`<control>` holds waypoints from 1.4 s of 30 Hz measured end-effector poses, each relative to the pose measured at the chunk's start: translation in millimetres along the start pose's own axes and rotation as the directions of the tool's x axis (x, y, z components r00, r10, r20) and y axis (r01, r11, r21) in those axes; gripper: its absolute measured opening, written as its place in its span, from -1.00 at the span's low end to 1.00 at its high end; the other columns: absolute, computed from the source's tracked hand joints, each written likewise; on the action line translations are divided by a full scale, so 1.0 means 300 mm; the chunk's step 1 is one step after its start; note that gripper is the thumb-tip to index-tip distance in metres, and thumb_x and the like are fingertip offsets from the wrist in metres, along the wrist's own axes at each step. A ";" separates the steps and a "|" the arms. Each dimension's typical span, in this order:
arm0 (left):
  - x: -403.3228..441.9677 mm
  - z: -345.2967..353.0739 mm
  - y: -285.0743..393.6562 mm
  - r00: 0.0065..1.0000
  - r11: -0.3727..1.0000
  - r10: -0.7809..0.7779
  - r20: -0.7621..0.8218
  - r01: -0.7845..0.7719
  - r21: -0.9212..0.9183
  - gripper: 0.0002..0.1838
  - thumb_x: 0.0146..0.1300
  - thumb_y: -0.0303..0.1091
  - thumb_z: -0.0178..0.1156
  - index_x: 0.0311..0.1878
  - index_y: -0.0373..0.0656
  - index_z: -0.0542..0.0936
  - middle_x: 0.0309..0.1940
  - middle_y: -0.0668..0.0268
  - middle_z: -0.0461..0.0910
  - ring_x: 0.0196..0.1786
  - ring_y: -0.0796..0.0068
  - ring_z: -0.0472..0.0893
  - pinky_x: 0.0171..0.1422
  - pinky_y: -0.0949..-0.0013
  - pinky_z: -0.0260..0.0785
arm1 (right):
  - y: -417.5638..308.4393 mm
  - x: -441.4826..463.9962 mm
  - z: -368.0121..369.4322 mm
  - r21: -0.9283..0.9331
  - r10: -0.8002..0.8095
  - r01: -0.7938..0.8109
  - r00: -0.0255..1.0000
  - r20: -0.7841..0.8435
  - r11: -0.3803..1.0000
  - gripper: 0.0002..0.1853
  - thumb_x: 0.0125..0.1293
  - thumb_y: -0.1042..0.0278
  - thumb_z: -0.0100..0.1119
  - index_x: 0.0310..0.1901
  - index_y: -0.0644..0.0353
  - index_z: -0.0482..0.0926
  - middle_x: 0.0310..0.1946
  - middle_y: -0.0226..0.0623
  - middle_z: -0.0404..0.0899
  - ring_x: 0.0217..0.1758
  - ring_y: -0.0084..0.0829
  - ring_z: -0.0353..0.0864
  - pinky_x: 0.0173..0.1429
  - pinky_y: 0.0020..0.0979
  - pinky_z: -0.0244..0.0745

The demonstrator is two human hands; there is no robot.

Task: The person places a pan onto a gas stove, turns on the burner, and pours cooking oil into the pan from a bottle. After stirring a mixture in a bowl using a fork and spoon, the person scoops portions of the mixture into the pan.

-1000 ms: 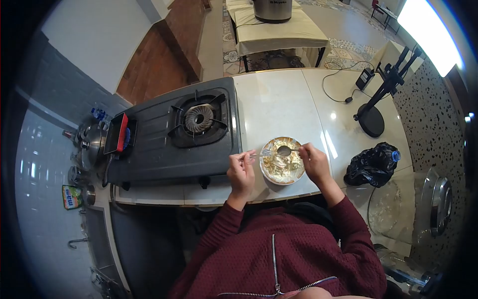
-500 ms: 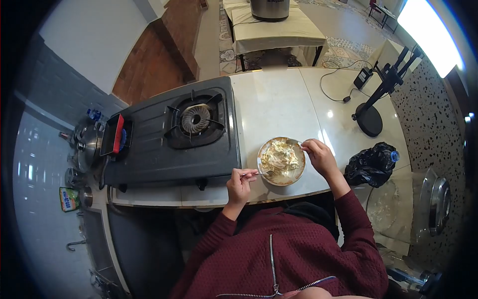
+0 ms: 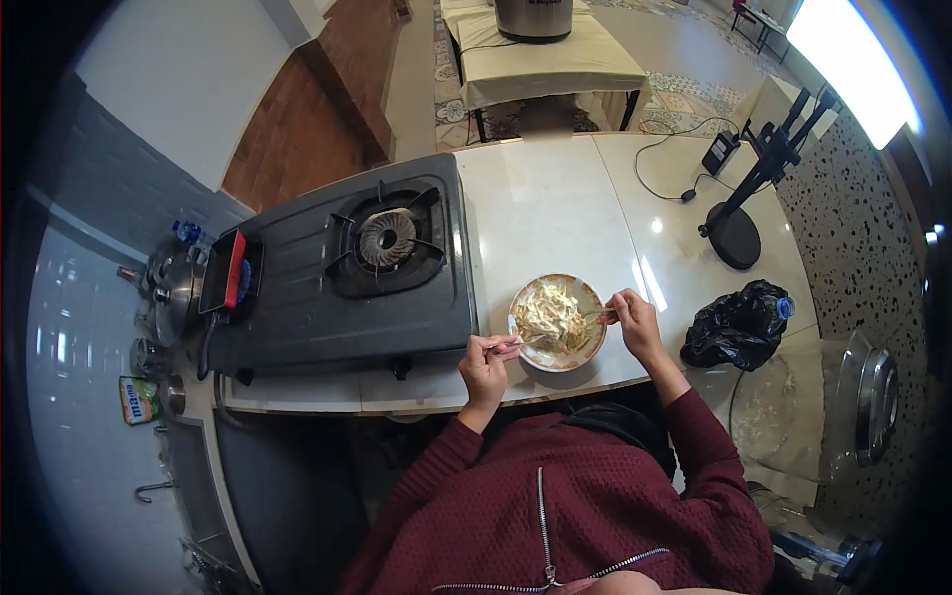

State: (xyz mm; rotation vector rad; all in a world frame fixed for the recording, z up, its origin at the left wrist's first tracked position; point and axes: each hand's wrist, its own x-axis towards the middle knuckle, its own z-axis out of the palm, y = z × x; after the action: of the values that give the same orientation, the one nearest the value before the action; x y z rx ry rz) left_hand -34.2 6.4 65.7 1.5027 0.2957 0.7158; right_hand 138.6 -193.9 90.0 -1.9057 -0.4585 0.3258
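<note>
A patterned bowl point(image 3: 514, 347) with a brown rim stands near the counter's front edge. It holds a pale, shredded mixture point(image 3: 555, 315) with yellow and orange bits. My left hand point(image 3: 483, 369) pinches the handle of a fork point(image 3: 531, 341), whose head dips into the food at the bowl's left side. From the right, my right hand point(image 3: 633, 319) grips a metal utensil point(image 3: 601, 312) reaching over the rim into the mixture; whether it is a spoon or a fork I cannot tell.
Left of the bowl is a black gas stove point(image 3: 297, 288), with a red-edged rectangular pan point(image 3: 228, 273) over a blue flame. A black plastic bag point(image 3: 734, 327) with a blue-capped bottle lies at right. Behind it stands a black stand point(image 3: 734, 236).
My right hand has moved slightly down, and its utensil now lies lower across the bowl's right side. My left hand has shifted a little right with the fork. The food is rearranged.
</note>
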 end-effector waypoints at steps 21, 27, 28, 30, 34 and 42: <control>0.076 0.027 0.063 0.987 0.966 0.090 -0.135 -0.053 0.254 -0.84 0.38 -0.41 -0.01 -0.23 -0.33 0.29 -0.34 0.03 0.62 -0.30 0.35 0.68 -0.25 0.37 0.61 | -0.299 -0.098 -0.031 -0.279 -0.432 0.427 0.901 0.048 0.860 -0.93 0.25 0.47 0.13 -0.33 0.29 0.50 -0.42 -0.15 0.51 -0.37 -0.13 0.54 -0.29 -0.30 0.44; 0.066 0.021 0.047 0.979 0.957 0.204 -0.012 -0.197 0.214 -0.91 0.37 -0.51 -0.04 -0.24 -0.32 0.28 -0.31 0.01 0.62 -0.24 0.28 0.68 -0.22 0.33 0.62 | -0.265 -0.088 0.061 -0.319 -0.525 0.532 0.843 0.114 0.785 -0.92 0.21 0.49 0.16 -0.35 0.26 0.46 -0.48 -0.16 0.46 -0.42 -0.11 0.50 -0.33 -0.23 0.42; 0.064 0.012 0.052 0.969 0.942 0.245 0.015 -0.242 0.234 -0.92 0.37 -0.52 -0.05 -0.24 -0.31 0.28 -0.30 0.01 0.62 -0.23 0.28 0.68 -0.21 0.33 0.62 | -0.230 -0.083 0.076 -0.347 -0.520 0.536 0.841 0.146 0.769 -0.91 0.20 0.49 0.16 -0.36 0.25 0.44 -0.49 -0.17 0.45 -0.43 -0.10 0.50 -0.35 -0.21 0.42; 0.065 -0.015 0.087 0.944 0.904 0.323 0.068 -0.329 0.274 -0.93 0.36 -0.55 -0.06 -0.25 -0.30 0.27 -0.29 0.00 0.62 -0.20 0.26 0.67 -0.21 0.32 0.62 | -0.218 -0.090 0.076 -0.349 -0.486 0.512 0.858 0.166 0.785 -0.90 0.19 0.49 0.17 -0.37 0.25 0.43 -0.49 -0.17 0.45 -0.43 -0.10 0.50 -0.35 -0.21 0.42; 0.059 -0.052 0.152 0.953 0.928 0.294 0.068 -0.302 0.216 -0.91 0.38 -0.51 -0.06 -0.25 -0.27 0.25 -0.28 0.00 0.62 -0.18 0.26 0.67 -0.21 0.31 0.62 | -0.253 -0.065 0.035 -0.309 -0.519 0.527 0.847 0.115 0.791 -0.93 0.16 0.52 0.18 -0.38 0.26 0.48 -0.47 -0.19 0.49 -0.40 -0.14 0.53 -0.33 -0.26 0.45; 0.009 -0.059 0.139 0.976 0.970 0.218 -0.020 -0.215 0.118 -0.89 0.39 -0.48 -0.06 -0.24 -0.27 0.24 -0.21 -0.02 0.60 -0.16 0.25 0.67 -0.19 0.31 0.61 | -0.309 -0.022 -0.059 -0.512 -0.390 0.368 0.918 0.068 0.776 -0.85 0.29 0.40 0.05 -0.39 0.29 0.43 -0.47 -0.08 0.49 -0.38 -0.06 0.52 -0.31 -0.18 0.43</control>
State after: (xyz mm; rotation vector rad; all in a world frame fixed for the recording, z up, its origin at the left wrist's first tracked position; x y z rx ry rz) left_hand -52.9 18.6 105.1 1.6508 0.2014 0.9101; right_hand 125.5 -181.0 182.8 -2.2668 -0.9647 -0.1276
